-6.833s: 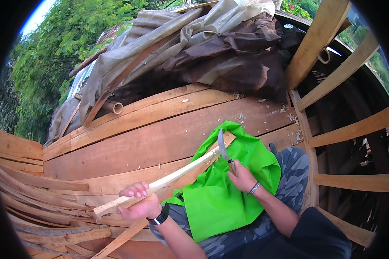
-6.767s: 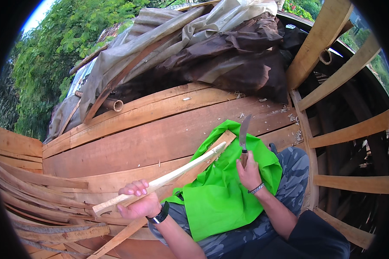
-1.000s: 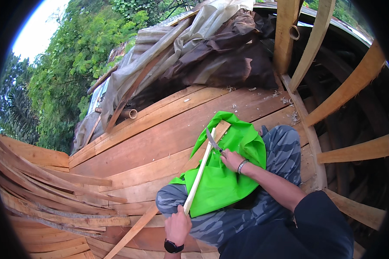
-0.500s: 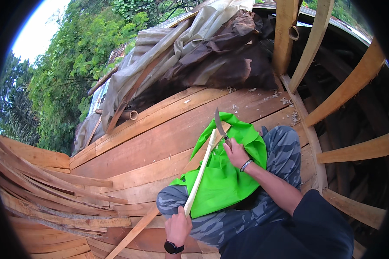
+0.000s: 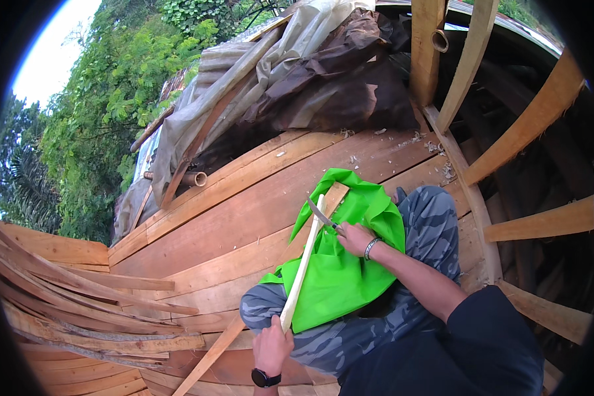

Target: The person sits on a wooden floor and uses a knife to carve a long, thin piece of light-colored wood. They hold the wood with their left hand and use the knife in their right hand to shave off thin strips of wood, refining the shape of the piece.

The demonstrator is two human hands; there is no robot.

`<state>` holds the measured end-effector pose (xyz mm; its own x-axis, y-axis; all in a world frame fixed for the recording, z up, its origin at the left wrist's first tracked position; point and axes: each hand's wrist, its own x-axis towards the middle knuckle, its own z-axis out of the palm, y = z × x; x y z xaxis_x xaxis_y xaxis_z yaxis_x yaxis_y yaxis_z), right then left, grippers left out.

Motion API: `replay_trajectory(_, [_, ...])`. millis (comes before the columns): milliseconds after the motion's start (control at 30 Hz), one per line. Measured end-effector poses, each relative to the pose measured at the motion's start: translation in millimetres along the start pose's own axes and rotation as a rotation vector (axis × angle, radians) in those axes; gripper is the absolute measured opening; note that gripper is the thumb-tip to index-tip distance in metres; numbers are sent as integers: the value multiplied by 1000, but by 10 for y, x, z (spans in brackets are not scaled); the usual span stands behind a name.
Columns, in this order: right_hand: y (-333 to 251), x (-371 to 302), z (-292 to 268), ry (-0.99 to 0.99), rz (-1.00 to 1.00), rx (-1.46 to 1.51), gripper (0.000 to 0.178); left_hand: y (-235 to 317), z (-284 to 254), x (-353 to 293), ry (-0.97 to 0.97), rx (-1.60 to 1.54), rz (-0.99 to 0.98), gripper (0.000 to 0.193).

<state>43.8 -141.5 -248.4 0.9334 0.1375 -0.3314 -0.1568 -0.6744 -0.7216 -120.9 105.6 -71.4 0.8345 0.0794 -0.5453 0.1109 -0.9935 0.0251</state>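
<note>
Head view: a pale wooden stick (image 5: 303, 264) is seen over the person's lap, its long axis running from the left hand (image 5: 272, 348) at the lower end up and slightly to the right, with the upper, far end directed away from the body and lying over a bright green cloth (image 5: 340, 290). The lower end of the stick is gripped by the left hand, which is closed in a fist with its back uppermost; the fingertips and the butt of the stick are hidden within it. A knife (image 5: 327, 220) is held in the right hand (image 5: 356, 239), which is closed around the handle; most of the handle is covered by the fingers. The blade is directed up and to the left and is seen to cross the stick just below its upper end; whether the edge is pressed into the wood cannot be told. A flat board (image 5: 336, 193) is noted just right of the stick's upper end, slanting down to the left, its middle part covered by the cloth. A wooden strip (image 5: 211, 353) emerges below the left knee on much the same line; whether it belongs to that board cannot be confirmed. The camouflage trousers (image 5: 435, 224) are partly covered by the cloth, and the left forearm is cut off by the lower edge. Pale shavings (image 5: 447, 170) are scattered on the plank floor (image 5: 211, 228), too small to be made out singly.
</note>
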Motion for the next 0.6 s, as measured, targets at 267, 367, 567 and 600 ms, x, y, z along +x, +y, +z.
replay_trajectory(267, [-20,-1,-55,-194,35,-170,27,5,14,-8,43,25,20,26])
replay_trajectory(367, [-45,54,-160,5,-28,30,28,22,8,-44,41,38,7,27])
replay_trajectory(567, [62,18,-35,-218,11,-220,28,20,27,-5,34,32,15,28])
replay_trajectory(600, [-47,-13,-115,-104,15,-101,27,20,23,-26,33,35,5,28])
